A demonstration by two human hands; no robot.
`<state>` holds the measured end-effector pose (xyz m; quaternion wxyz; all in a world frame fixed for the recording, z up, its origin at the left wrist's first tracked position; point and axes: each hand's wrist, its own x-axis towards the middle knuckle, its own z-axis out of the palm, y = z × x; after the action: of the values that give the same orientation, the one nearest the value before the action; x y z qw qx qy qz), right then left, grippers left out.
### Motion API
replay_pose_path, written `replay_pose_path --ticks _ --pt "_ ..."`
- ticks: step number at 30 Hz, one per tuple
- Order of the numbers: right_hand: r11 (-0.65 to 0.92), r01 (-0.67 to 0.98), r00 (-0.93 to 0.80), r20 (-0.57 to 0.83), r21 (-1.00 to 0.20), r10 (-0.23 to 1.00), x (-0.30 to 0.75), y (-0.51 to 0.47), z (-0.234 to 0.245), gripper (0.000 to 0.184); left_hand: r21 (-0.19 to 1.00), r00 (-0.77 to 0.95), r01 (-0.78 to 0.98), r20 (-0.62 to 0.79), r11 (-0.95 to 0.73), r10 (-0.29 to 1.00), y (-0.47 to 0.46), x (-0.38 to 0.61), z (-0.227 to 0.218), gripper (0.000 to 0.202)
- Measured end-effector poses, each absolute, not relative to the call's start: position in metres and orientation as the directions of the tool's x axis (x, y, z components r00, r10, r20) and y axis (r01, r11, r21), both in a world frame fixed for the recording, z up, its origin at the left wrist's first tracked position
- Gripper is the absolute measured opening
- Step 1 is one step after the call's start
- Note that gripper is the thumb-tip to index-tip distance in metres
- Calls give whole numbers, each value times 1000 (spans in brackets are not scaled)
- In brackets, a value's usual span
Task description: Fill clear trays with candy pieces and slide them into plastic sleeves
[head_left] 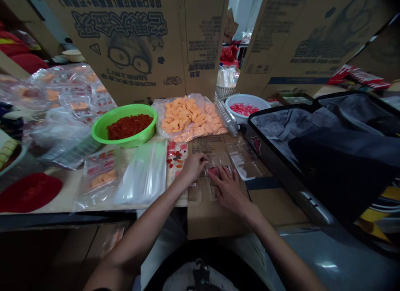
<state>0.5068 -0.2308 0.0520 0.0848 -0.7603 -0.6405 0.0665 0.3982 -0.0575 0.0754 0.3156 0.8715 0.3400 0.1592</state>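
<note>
My right hand (229,189) lies over a clear plastic tray (222,159) on a flattened cardboard sheet, fingers stretched out and touching small pink-red packets (213,171) in it. My left hand (194,166) is at the tray's left side, fingers curled and pinched together; whatever is between the fingertips is too small to make out. Beside the left wrist is a printed card with small red and orange pieces (176,155). An open bag of orange candy-like pieces (184,116) lies behind both hands.
A green bowl of dark red pieces (146,136) and clear plastic sleeves (142,174) are left. A white bowl of red packets (246,100) stands behind. An open suitcase (281,166) is right. Large cardboard boxes (140,45) wall the back. Filled bags (62,91) pile at far left.
</note>
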Motion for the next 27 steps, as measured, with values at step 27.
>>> replay_pose_path --ticks 27 --pt "-168 961 182 46 -221 982 507 -234 47 69 543 780 483 90 -687 619 -22 426 92 47"
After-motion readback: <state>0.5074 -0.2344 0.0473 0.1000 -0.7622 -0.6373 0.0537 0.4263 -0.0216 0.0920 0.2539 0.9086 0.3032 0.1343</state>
